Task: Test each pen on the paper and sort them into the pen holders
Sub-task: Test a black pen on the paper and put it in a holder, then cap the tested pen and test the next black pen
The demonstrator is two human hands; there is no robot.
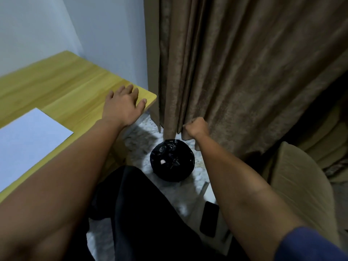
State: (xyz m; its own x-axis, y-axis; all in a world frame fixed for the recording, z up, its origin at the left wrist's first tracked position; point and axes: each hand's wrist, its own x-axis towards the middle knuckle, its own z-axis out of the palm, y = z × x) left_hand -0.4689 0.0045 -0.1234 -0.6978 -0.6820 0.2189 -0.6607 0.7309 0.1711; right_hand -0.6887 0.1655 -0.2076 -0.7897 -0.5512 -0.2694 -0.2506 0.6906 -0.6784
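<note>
At the far left a white sheet of paper point(28, 142) lies flat on the wooden worktop point(62, 85), near its front edge, and the left forearm crosses over the lower corner of the sheet. No pen and no pen holder is inside the view. Behind the worktop stands a pale wall point(56, 25).

The left hand point(123, 106) rests palm down on the right corner of the worktop, with the fingers spread loosely and holding nothing; the thumb reaches close to the rounded corner edge. It is well apart from the paper.

Right of the worktop a brown curtain point(244, 72) hangs in heavy folds down to the floor. The right hand point(196, 129) is closed in a fist just in front of the lower curtain folds; I cannot tell if it grips the cloth or something small, because the fingers are curled away from the camera.

Below the fist, on the light speckled floor point(139, 140), stands a round bin point(172, 160) with a black bag inside, and a small pale thing lies in it. Dark trousers point(143, 213) fill the lower middle. A dark phone point(209, 219) lies on a pale surface beside the right forearm. At the far right there is a beige cushioned seat point(301, 181), and a blue sleeve point(308, 245) shows in the bottom corner.
</note>
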